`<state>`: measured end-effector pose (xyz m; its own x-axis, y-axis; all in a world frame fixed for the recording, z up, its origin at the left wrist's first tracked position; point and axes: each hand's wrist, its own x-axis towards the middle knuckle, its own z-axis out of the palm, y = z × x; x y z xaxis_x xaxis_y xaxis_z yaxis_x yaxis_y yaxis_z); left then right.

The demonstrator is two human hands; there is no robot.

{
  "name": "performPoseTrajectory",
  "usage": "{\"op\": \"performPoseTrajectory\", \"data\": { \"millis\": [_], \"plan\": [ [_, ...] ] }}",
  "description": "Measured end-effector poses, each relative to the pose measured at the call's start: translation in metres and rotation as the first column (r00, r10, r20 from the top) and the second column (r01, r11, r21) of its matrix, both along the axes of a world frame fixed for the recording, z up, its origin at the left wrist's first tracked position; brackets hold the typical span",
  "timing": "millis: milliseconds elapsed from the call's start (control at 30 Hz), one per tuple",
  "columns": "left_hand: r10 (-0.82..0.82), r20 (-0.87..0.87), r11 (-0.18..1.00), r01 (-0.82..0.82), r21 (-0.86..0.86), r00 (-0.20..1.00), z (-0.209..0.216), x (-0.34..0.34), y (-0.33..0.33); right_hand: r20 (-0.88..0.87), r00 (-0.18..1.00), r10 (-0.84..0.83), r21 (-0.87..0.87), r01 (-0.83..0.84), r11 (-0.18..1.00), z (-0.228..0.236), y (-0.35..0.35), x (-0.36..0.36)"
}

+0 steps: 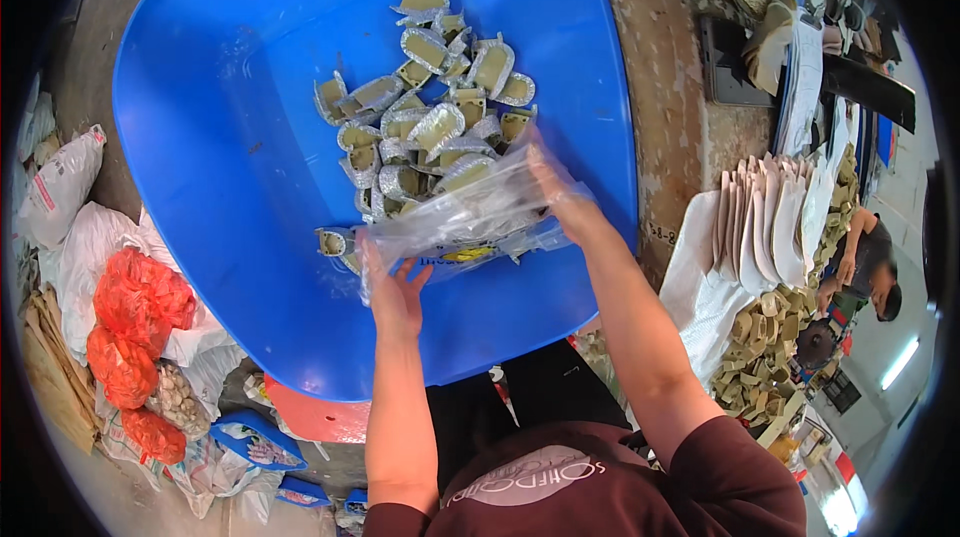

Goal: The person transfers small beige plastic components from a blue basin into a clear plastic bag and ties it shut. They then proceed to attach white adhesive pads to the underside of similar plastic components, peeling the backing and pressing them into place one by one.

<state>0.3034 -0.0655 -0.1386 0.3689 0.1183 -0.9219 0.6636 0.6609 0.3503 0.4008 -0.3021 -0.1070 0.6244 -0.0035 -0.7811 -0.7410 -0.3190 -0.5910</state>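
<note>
- Because set directly below both hands, likely to catch anything loose: wide blue plastic tub (260, 237), with deep walls, taking a large part of the view.
- Heaped in the middle of this tub: foil-edged tan pieces (435, 127), mostly curved like a U, lying at many angles, so apparently kept loose and without order.
- Held between both hands, over the near side of the heap: clear plastic bag (470, 212) with some coloured print, probably supported at two ends to keep the film from folding. Contents hard to tell through the shine.
- Gathered at the left, outside the tub: bulging red plastic bags (140, 297), beside white sacks (85, 237), perhaps put there to stay away from the elbows.
- Massed at the right: plain tan pieces (760, 352), without visible foil.
- Standing just beyond: pale curved panels (785, 217), set close in a row, likely for saving room.
- Right hand (560, 192): at the bag's right end, fingers partly behind film. Cannot tell whether pinching or only pushing.
- Left hand (395, 302): at the bag's left end, fingers spread, probably to steady this side.
</note>
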Motion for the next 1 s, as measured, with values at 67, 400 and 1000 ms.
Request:
{"op": "performPoseTrajectory", "data": {
  "millis": [67,400,1000],
  "plan": [
    [-0.036,-0.013,0.999,0.036,0.026,0.999,-0.005,0.014,0.003,-0.113,0.992,-0.055,0.029,0.059,0.998,-0.005,0.008,0.008],
    [-0.237,0.085,0.958,0.218,0.185,0.968,-0.011,0.066,0.008,-0.213,0.977,-0.002,0.216,0.049,0.975,-0.027,0.028,0.04],
    [0.189,0.432,0.969,-0.095,-0.23,0.882,0.012,-0.024,0.064,0.354,0.932,0.083,0.579,-0.288,0.763,0.003,0.077,-0.055]
  ]
}}
